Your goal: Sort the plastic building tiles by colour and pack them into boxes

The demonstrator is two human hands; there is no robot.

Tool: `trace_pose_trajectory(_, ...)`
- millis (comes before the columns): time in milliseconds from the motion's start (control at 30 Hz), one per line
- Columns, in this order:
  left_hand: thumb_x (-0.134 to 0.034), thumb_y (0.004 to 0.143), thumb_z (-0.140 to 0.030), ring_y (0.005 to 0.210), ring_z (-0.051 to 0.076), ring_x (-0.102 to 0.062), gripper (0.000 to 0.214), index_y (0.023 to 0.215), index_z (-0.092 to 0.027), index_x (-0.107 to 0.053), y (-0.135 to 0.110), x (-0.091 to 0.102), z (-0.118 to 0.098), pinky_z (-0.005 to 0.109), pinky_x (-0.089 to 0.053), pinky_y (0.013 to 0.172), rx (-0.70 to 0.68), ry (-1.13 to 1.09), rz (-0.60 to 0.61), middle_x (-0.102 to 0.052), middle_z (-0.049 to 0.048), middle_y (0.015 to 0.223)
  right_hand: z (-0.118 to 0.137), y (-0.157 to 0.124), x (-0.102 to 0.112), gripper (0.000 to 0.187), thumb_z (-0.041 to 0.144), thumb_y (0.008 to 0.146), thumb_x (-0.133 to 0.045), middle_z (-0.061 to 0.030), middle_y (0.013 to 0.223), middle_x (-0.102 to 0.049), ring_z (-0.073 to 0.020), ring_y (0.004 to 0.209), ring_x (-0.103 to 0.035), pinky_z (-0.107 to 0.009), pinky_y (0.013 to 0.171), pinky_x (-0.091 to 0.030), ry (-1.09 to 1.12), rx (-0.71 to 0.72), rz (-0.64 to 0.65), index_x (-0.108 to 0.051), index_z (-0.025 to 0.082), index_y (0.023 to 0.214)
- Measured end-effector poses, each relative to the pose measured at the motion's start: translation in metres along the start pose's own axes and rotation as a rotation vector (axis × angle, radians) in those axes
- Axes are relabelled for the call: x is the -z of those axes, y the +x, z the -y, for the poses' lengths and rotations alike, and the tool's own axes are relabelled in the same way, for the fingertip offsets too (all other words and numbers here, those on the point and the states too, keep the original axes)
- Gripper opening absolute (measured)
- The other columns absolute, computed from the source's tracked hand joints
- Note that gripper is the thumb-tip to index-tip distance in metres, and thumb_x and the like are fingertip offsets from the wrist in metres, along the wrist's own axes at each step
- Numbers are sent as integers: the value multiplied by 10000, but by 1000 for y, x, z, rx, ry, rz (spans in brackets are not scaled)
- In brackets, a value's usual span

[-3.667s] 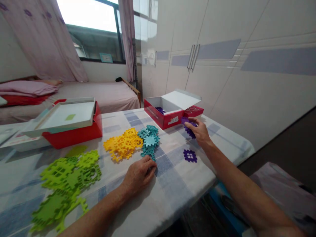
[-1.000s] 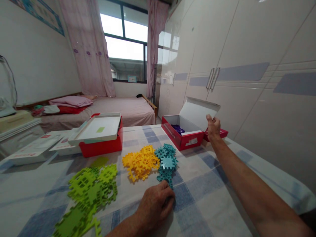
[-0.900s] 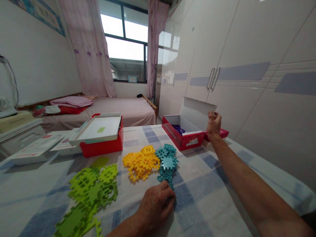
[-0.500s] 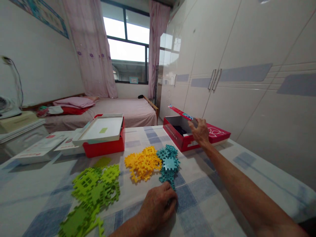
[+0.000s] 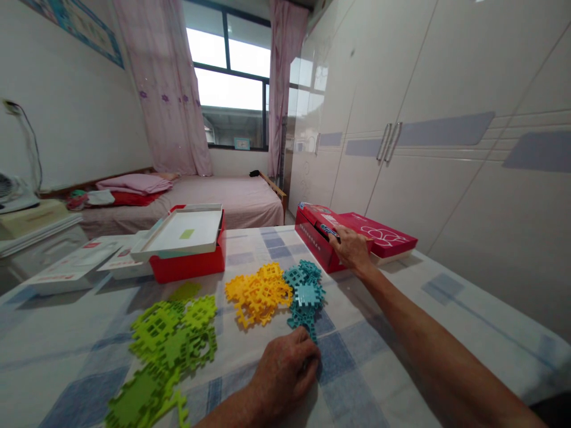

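Note:
My right hand (image 5: 351,248) presses down on the front edge of the lid of a red box (image 5: 379,233) at the far right of the table; the lid lies nearly flat over the box. My left hand (image 5: 285,374) rests on the tablecloth with its fingers curled, just below a heap of teal plastic tiles (image 5: 304,291), its fingertips at the lowest tile. A heap of yellow tiles (image 5: 259,292) lies left of the teal ones. Lime green tiles (image 5: 167,342) spread out at the near left.
An open red box with a white tray on top (image 5: 185,241) stands at the back left, with flat white sheets (image 5: 66,267) beside it. The table (image 5: 379,362) wears a blue and white checked cloth. A bed, a window and white wardrobe doors lie beyond.
My right hand has swung the red box's lid from upright down over the box. Earlier it was putting purple tiles into that box. My left hand has stayed put.

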State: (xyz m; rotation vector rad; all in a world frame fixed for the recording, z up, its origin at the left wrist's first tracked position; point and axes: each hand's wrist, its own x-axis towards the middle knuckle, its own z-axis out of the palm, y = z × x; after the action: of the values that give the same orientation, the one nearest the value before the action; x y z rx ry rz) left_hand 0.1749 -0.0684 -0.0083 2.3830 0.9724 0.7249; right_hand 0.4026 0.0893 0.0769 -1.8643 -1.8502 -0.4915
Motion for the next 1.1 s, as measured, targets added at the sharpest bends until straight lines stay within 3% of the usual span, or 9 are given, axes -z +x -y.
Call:
trace_pose_trajectory(133, -485, 797, -117, 738, 125, -573, 177, 820, -201, -639, -1, -1, 1, 222, -400, 657, -8, 1, -8, -594, 26, 834, 9, 1, 10, 403, 321, 961, -292, -139, 1225, -607, -253, 1079, -565, -363, 861, -415, -64, 7, 58, -523, 185, 1262)
trace_pose_trajectory(367, -483, 792, -109, 732, 122, -570, 180, 807, -194, -640, 1, 1, -1, 217, -405, 656, 1, -8, -11, -592, 29, 828, 23, -4, 12, 417, 250, 939, -326, -140, 1241, -589, -299, 1125, -530, -487, 894, -413, -112, 11, 140, -483, 232, 1325)
trace_pose_trajectory(633, -475, 804, -130, 727, 127, -566, 178, 811, -193, -641, 0, 1, 0, 223, -406, 649, -13, 9, -2, -593, 34, 826, 31, 10, 20, 429, 237, 922, -343, -151, 1201, -599, -286, 1079, -561, -425, 850, -445, -87, -18, 251, -487, 242, 1326)
trace_pose_trajectory(800, -473, 807, -129, 734, 126, -568, 178, 821, -191, -639, 0, 2, -2, 220, -402, 648, -14, 10, -2, -592, 34, 836, 37, 11, 21, 468, 226, 917, -328, -171, 1243, -573, -338, 1103, -547, -504, 826, -448, -130, -23, 324, -436, 244, 1372)
trace_pose_trajectory(1100, -485, 799, -127, 736, 128, -566, 171, 813, -202, -638, -2, -1, 0, 221, -402, 653, -7, 15, -13, -594, 30, 834, 32, 18, 16, 441, 218, 911, -301, -188, 1163, -595, -325, 1038, -574, -469, 804, -455, -150, -33, 261, -527, 225, 1289)
